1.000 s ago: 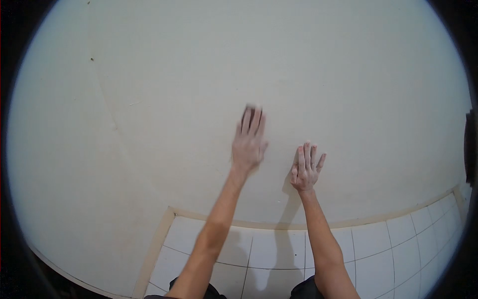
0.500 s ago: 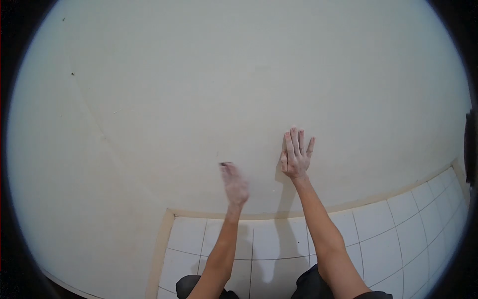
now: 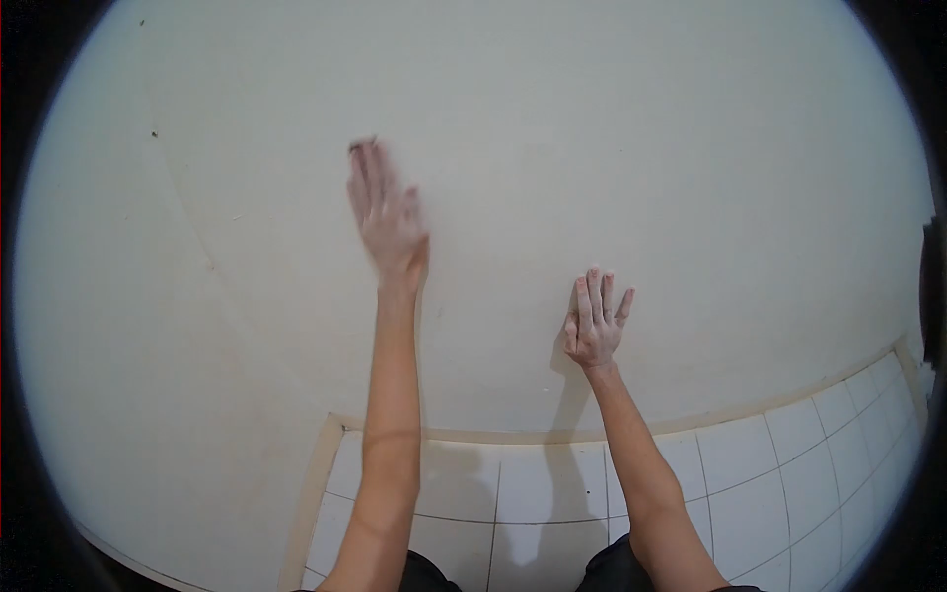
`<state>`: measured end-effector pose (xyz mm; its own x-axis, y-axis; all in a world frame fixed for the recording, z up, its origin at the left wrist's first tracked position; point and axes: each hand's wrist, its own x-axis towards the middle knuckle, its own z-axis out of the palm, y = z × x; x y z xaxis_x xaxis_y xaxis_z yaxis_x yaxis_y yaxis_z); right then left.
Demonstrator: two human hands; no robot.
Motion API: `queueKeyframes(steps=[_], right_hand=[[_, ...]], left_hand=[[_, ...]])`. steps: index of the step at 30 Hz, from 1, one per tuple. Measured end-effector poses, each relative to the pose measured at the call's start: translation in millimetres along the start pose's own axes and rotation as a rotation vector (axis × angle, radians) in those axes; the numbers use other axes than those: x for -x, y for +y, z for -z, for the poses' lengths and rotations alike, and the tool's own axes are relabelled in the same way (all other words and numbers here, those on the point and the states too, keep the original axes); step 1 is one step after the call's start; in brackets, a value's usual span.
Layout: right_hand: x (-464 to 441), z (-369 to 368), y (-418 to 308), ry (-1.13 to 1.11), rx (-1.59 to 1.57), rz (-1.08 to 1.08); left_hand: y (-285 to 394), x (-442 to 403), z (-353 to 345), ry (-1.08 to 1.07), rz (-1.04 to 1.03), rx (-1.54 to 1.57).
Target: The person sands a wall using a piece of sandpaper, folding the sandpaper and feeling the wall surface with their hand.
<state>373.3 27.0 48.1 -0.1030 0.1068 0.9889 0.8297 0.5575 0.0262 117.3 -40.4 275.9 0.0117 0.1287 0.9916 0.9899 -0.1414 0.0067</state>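
My left hand (image 3: 385, 207) is raised against the pale wall (image 3: 513, 128), its fingers long and pointing up, blurred by motion. A thin dark piece (image 3: 357, 147) shows at its fingertips, mostly hidden beneath the fingers; its kind is unclear. Lower and to the right, my right hand (image 3: 595, 321) rests against the same wall with its fingers spread upward and nothing in it. Whitish dust coats the fingers of the right hand.
White floor tiles (image 3: 552, 479) meet the wall along a beige base strip (image 3: 473, 435). At left, the wall juts out at a corner. Small dark spots (image 3: 154, 134) mark its upper left. A dark object (image 3: 931, 291) stands at the far right edge. My knees (image 3: 617, 567) are below.
My left hand has swept up and to the left along the wall, the dark piece moving with it. My right hand stays in about the same place on the wall.
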Motion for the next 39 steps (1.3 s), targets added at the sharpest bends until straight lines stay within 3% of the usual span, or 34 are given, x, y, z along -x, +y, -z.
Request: queueKeyframes(steps=[4,6,8,11,15,20,24,28,30,32,34,36,39], right_hand=[[1,-2,1,-0.015,0.012,-0.010],[2,-1,-1,-0.004,0.004,-0.009],[-2,-1,1,0.004,0.003,-0.012],[1,0,-1,-0.007,-0.001,-0.039],[0,-1,0,-0.001,0.002,-0.033],[0,-2,0,0.018,0.008,-0.023],[-1,-1,0,0.016,0.010,-0.028],[-1,1,-2,0.012,-0.014,-0.039],[0,1,-2,0.002,-0.005,-0.017],[-2,0,2,-0.001,0.009,0.006],[0,-1,1,0.001,0.023,0.008],[1,-1,0,-0.003,0.021,0.004],[0,-2,3,-0.001,0.017,0.005]], left_hand=[[-25,156,-20,0.061,0.243,0.015],[-4,242,-34,-0.042,0.317,0.040],[11,289,-40,-0.216,0.166,0.180],[42,253,-52,-0.371,-0.114,0.047],[75,90,-39,-0.346,-0.286,0.093],[43,-25,-21,-0.121,-0.223,-0.025],[-1,6,-6,-0.006,-0.018,0.053],[-22,158,-24,0.069,0.251,0.018],[-8,234,-37,-0.004,0.242,0.054],[14,277,-39,-0.218,0.112,0.174],[39,267,-42,-0.444,-0.142,0.115],[56,215,-44,-0.532,-0.126,0.025],[72,87,-30,-0.403,-0.195,0.097]])
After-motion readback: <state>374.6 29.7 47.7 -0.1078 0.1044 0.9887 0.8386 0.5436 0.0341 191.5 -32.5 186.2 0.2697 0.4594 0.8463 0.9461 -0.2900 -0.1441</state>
